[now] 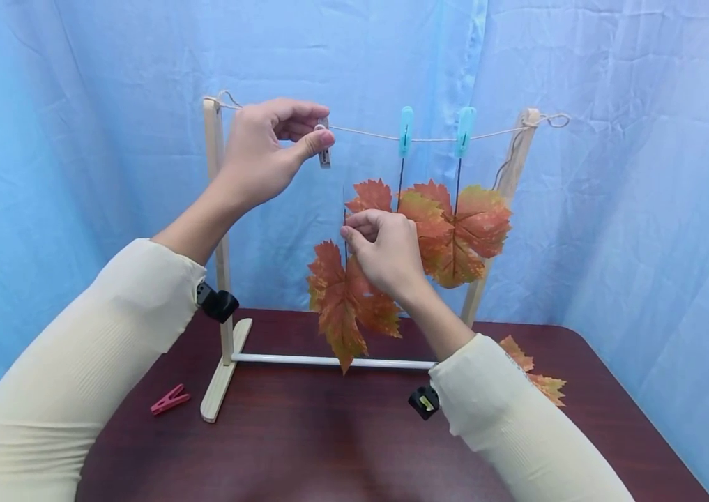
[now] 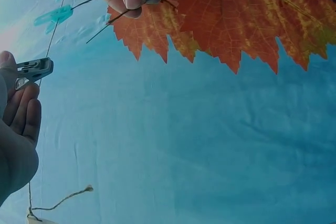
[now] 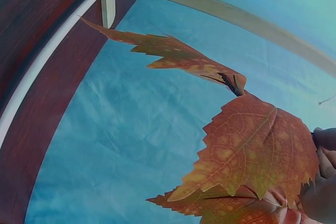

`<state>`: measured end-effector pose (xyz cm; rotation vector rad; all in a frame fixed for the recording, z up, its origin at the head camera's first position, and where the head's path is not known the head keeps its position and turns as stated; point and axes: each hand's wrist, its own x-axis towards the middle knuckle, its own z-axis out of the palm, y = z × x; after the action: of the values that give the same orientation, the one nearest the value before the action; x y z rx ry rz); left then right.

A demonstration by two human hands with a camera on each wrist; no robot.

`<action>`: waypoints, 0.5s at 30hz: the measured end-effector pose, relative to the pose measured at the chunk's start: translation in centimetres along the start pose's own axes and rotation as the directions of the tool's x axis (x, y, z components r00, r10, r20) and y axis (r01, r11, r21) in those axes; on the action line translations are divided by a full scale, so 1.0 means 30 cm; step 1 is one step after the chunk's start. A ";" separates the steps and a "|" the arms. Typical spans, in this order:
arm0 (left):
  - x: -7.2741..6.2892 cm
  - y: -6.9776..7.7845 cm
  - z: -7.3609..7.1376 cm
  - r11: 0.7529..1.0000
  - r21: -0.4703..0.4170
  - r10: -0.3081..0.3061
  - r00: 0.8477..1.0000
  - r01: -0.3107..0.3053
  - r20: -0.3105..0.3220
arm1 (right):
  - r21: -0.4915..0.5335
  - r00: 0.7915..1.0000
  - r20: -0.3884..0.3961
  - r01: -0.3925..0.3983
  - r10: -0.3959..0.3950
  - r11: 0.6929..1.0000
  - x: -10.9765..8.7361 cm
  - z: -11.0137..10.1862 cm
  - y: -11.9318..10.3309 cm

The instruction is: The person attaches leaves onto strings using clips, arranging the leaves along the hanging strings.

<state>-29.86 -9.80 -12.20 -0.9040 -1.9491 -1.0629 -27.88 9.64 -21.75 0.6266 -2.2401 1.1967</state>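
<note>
Pinching a grey clip (image 1: 324, 148) at the string (image 1: 367, 134), left hand (image 1: 266, 150) raised; right hand (image 1: 385, 251) seemingly grips a leaf stem (image 1: 345, 230).

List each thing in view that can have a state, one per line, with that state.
left hand: raised at the string, pinching the grey peg
grey peg: held at the string
right hand: pinching the stem of the loose leaf
loose leaf: held up, unpegged
two teal pegs: clipped on the string, each holding a leaf
string: strung between the posts
pink peg: lying on the table
spare leaves: lying on the table
</note>
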 end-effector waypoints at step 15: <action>0.099 0.033 0.007 0.996 0.076 0.045 0.999 -0.044 -0.013 | 0.015 1.000 -0.020 -0.001 0.001 1.000 0.041 -0.016 -0.029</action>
<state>-30.53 -8.51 -9.41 -0.8917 -1.9353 -0.9612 -28.16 9.42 -20.21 0.6165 -2.2172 1.2159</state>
